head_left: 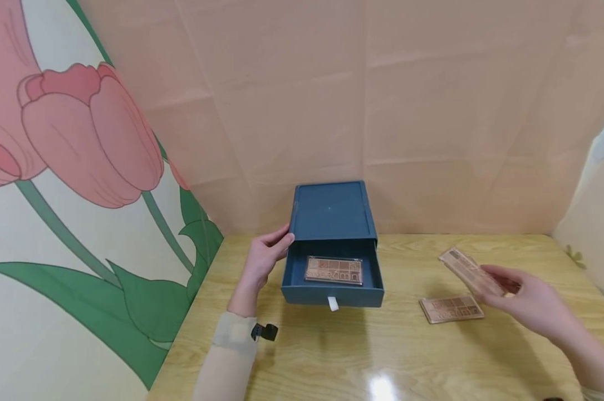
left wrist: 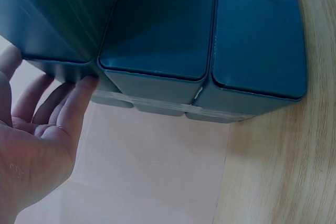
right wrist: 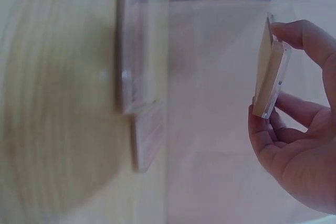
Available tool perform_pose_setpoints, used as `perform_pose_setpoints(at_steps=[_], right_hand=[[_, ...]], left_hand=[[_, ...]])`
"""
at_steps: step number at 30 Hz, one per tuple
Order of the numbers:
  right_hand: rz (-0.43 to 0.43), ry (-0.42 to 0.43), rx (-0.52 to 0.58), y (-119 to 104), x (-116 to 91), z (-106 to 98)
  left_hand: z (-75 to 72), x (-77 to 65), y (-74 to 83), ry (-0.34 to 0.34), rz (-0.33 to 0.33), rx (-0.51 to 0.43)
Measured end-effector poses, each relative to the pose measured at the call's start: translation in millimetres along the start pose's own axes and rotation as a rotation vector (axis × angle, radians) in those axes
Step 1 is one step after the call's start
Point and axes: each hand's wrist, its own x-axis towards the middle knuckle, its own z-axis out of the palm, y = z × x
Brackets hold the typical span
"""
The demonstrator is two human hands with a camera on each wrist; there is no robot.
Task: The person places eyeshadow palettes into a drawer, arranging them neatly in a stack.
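Note:
My left hand [head_left: 265, 256] rests its thumb and fingertips against the left side of a dark blue drawer box [head_left: 332, 211]. In the left wrist view its fingers [left wrist: 79, 98] touch the box near the front edge of the casing. The top drawer [head_left: 291, 295] is pulled out, with a white tab on its front and an eyeshadow palette [head_left: 334, 270] lying flat inside. My right hand [head_left: 532, 298] pinches a second eyeshadow palette [right wrist: 272, 80] between thumb and fingers, tilted and raised above the table. Below it lies another palette [head_left: 451, 309].
In the right wrist view, two flat palettes lie on the table, one long [right wrist: 134, 40] and one shorter-looking [right wrist: 149, 136]. The box has three drawers stacked, the lower ones [left wrist: 257, 35] pushed in. A pink cloth [head_left: 432, 111] hangs behind the wooden table [head_left: 332, 356]; a tulip-print panel [head_left: 91, 133] stands left.

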Motion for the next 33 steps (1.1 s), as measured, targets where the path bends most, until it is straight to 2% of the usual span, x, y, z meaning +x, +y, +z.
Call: perform_pose_setpoints(at_steps=[7,13,18,33], right_hand=[[-0.034,0.037,0.009,-40,3,1],[-0.143,0.075,0.060,-68,1,6],[-0.241,0.100,0.088,-85,1,13],[-0.369,0.143,0.120,-130,13,24]], left_hand=[[0.4,0.7,0.6,0.001,0.002,0.004],[1.5,-0.2,-1.1,0.006,-0.010,0.000],[2.3,1.0,-1.0,0.002,-0.004,-0.005],[1.8,4.7,-2.6,-0.001,0.016,-0.003]])
